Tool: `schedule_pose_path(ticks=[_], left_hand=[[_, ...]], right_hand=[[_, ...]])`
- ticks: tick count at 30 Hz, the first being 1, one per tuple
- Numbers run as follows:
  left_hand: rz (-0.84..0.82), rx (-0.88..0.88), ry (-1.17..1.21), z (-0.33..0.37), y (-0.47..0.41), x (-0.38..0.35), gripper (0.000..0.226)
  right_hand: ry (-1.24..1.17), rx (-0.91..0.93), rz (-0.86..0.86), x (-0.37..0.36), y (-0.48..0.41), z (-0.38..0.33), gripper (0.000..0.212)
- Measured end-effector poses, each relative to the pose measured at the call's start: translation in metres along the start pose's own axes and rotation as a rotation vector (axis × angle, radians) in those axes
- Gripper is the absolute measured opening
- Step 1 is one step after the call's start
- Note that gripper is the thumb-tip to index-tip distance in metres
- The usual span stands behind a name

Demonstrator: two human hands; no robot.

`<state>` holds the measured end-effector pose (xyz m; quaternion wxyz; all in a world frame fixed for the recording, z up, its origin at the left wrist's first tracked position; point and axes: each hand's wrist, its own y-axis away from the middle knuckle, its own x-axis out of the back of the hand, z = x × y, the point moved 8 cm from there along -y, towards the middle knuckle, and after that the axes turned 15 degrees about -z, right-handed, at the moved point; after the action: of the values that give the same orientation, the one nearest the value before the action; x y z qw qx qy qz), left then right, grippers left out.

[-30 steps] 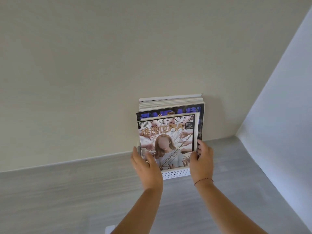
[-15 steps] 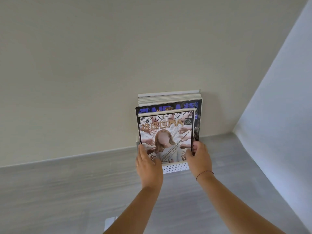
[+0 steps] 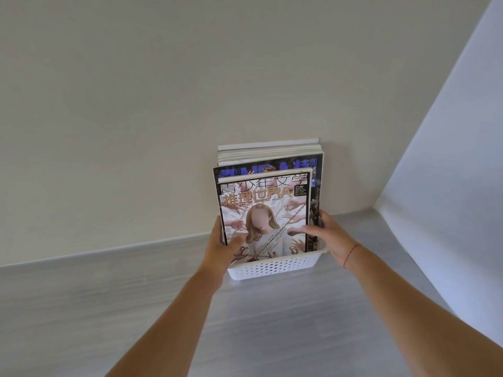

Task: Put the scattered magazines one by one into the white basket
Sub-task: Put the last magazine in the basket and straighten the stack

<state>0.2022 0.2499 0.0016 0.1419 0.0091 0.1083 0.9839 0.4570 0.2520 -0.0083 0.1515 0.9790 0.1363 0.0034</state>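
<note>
A white perforated basket (image 3: pixel 272 268) stands on the grey table against the wall. Several magazines stand upright in it, leaning on the wall. The front magazine (image 3: pixel 264 213) shows a figure with long hair and orange Chinese title text. Behind it is a dark magazine with blue lettering (image 3: pixel 313 170), and further back a stack of pale ones (image 3: pixel 269 151). My left hand (image 3: pixel 221 248) grips the front magazine's left edge, thumb on the cover. My right hand (image 3: pixel 326 235) holds the right edges, thumb across the front cover.
The grey wood-grain table (image 3: pixel 136 308) runs along a cream wall (image 3: pixel 163 104). A pale side wall (image 3: pixel 449 186) closes the corner on the right, close to the basket.
The front magazine has sunk lower into the basket. Both hands shifted from its bottom corners to its side edges, thumbs now on the cover. The view has moved slightly closer.
</note>
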Motion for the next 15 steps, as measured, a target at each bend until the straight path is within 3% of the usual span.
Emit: schedule_pose_path(ticks=[3,15], left_hand=[[0.032,0.064,-0.055,0.0,-0.008,0.003,0.021],[0.037,0.071,-0.069,-0.013,0.005,-0.004,0.023]], right_hand=[[0.122,-0.046,0.022,-0.001,-0.004,-0.009,0.063],[0.019,0.06,0.2,-0.009,0.033,-0.005,0.036]])
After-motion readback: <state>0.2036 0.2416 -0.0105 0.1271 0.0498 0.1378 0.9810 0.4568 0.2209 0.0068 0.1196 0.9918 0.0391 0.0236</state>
